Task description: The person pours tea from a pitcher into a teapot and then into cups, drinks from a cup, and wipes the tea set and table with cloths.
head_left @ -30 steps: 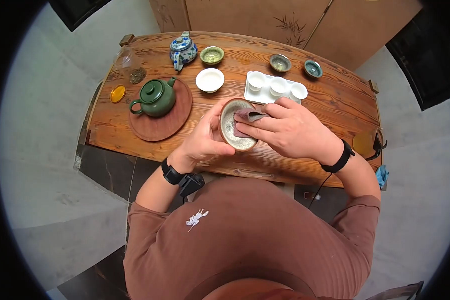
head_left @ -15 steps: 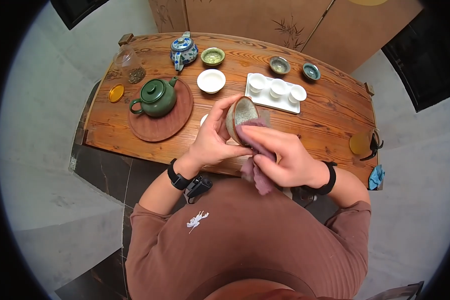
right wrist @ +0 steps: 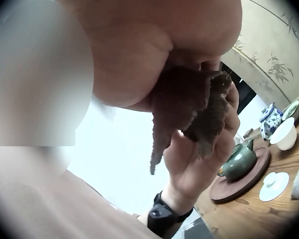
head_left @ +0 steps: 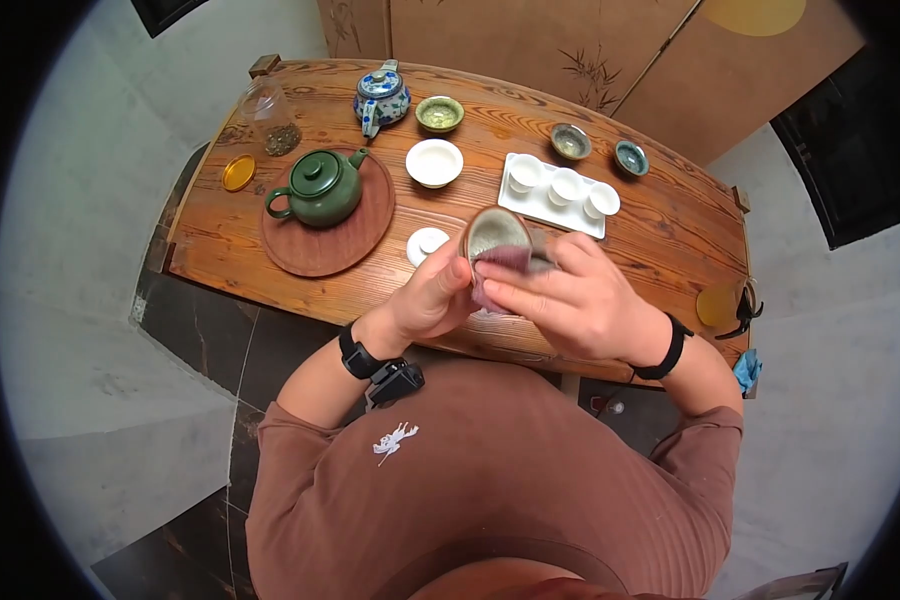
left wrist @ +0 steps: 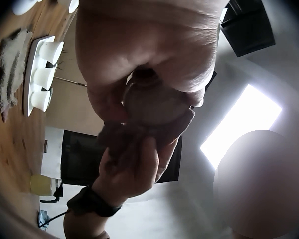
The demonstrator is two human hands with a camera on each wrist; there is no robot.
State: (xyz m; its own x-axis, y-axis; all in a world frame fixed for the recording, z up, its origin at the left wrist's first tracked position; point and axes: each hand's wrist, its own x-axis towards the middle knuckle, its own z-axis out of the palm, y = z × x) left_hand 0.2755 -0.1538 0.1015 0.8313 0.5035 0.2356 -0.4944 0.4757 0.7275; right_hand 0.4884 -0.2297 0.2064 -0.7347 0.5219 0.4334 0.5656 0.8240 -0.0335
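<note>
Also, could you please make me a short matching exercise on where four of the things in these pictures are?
Things:
1. Green teapot
2. Brown-rimmed bowl
3. Purple cloth
4. Three white cups

Places:
A. Held by the right hand
B. On the white tray
C. Held by the left hand
D. On the round wooden board

Pairs: 1-D, 2-C, 3-A, 4-B

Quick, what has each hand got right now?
Left hand: holding the brown-rimmed cup.
Right hand: holding the purple cloth against the cup.
</note>
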